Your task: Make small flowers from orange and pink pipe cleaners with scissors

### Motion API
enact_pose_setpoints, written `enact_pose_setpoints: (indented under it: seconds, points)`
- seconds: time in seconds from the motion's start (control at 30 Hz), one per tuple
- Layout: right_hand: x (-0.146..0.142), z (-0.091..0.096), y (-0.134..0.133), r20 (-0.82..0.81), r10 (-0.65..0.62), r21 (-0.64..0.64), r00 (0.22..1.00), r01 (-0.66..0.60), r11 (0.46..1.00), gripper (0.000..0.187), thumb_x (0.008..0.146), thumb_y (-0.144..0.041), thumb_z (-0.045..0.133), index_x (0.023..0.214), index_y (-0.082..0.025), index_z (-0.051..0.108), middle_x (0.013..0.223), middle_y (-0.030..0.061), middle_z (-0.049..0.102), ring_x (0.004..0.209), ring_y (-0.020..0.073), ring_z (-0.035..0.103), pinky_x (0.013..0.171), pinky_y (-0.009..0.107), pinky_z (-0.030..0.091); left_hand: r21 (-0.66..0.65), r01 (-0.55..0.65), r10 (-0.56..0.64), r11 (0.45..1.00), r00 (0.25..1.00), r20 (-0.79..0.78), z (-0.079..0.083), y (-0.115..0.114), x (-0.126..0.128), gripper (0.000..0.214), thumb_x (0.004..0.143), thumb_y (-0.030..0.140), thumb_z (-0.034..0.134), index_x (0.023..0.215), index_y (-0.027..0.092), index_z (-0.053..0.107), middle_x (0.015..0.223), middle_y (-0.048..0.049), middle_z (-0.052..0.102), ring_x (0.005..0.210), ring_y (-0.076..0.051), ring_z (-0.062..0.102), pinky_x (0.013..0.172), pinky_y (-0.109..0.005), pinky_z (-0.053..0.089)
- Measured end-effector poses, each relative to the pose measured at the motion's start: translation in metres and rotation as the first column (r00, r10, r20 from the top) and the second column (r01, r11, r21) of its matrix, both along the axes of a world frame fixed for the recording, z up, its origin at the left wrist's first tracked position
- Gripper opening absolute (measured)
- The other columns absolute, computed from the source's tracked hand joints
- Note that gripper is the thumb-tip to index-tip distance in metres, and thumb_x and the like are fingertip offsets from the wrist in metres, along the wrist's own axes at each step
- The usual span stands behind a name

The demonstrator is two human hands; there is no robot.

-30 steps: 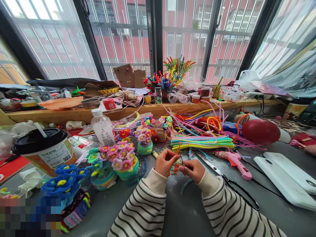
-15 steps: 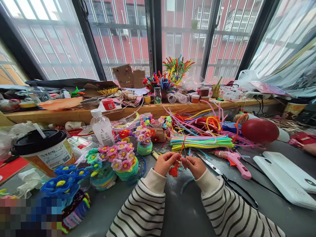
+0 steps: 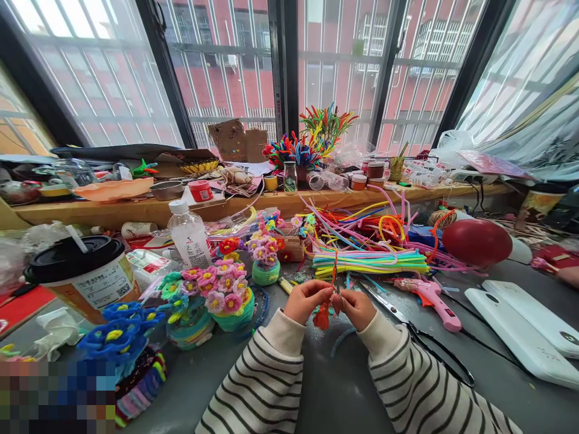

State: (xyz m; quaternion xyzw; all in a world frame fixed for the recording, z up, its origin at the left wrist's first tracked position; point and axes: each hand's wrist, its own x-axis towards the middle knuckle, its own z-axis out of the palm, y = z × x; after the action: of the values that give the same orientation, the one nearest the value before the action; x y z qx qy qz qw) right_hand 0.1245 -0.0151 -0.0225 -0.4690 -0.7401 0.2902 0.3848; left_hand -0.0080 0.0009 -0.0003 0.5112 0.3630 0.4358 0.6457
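Observation:
My left hand (image 3: pixel 308 302) is closed, thumb and forefinger pinching an orange-red pipe cleaner (image 3: pixel 335 268). One end of it sticks up above the fingertips. Below them hangs its looped, petal-like part (image 3: pixel 321 317). Close against the left fingertips, my right hand (image 3: pixel 357 308) is also closed in a pinch on the same piece. A thin dark sliver shows at the right fingertips, too small to name. Just right of my right hand lie large scissors (image 3: pixel 391 310) with black handles, blades pointing away. A bundle of coloured pipe cleaners (image 3: pixel 371 263) lies beyond both hands.
Pots of pipe-cleaner flowers (image 3: pixel 228 295), a water bottle (image 3: pixel 189 235) and a lidded cup (image 3: pixel 85 280) stand on the left. To the right lie a pink glue gun (image 3: pixel 432 299), white power banks (image 3: pixel 520 337) and a dark red balloon (image 3: pixel 477 242). Another person's hand (image 3: pixel 569 275) shows at the right edge.
The hanging orange-red part has turned and shifted slightly right and down between the fingers. Both hands keep their pinch and have moved only a little. The whole view has shifted slightly.

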Motion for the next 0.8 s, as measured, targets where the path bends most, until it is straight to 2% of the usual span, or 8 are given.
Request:
enact_pose_setpoints:
  seconds: [0.2,0.37,0.57,0.8]
  points:
    - [-0.0024,-0.0053,0.0007,-0.012,0.025,-0.005,1.0,-0.025,1.0,0.057,0.068,-0.062,0.012,0.054,-0.015,0.042,0.046,-0.002,0.036,0.044,0.0088,0.034,0.043,0.021,0.027,0.034,-0.047,0.046,0.998,0.999,0.019,0.0011,-0.0005,-0.0003,0.017,0.051,0.024,0.062,0.058,0.011,0.055,0.048,0.0033,0.053,0.046,-0.005,0.044,0.048,-0.019,0.033]
    - [-0.0047,-0.0016,-0.0024,0.069,0.078,0.02,0.995,-0.079,0.997,0.055,0.068,-0.061,0.014,0.054,-0.015,0.04,0.049,-0.0015,0.036,0.049,0.0096,0.036,0.045,0.021,0.027,0.022,-0.054,0.053,0.998,0.997,0.058,-0.0007,0.001,-0.0011,0.018,0.052,0.024,0.062,0.058,0.011,0.052,0.048,0.0037,0.052,0.045,-0.005,0.044,0.048,-0.019,0.033]
    - [-0.0036,-0.0039,-0.0015,0.121,0.13,0.002,0.984,-0.131,0.991,0.058,0.066,-0.064,0.014,0.055,-0.015,0.043,0.049,-0.0011,0.039,0.047,0.0096,0.037,0.046,0.021,0.028,0.006,-0.007,0.006,1.0,0.995,0.101,-0.0054,0.0032,-0.002,0.019,0.056,0.028,0.059,0.061,0.012,0.05,0.048,0.0047,0.05,0.044,-0.004,0.044,0.047,-0.018,0.033]
    - [-0.0039,-0.0043,-0.0008,0.149,0.105,0.013,0.983,-0.108,0.994,0.059,0.067,-0.063,0.014,0.057,-0.014,0.046,0.048,-0.0003,0.042,0.045,0.0099,0.038,0.045,0.021,0.029,-0.018,0.021,-0.019,1.0,0.994,0.107,-0.003,0.0018,-0.0003,0.021,0.055,0.029,0.059,0.058,0.012,0.046,0.044,0.0054,0.048,0.041,-0.004,0.042,0.045,-0.017,0.031]
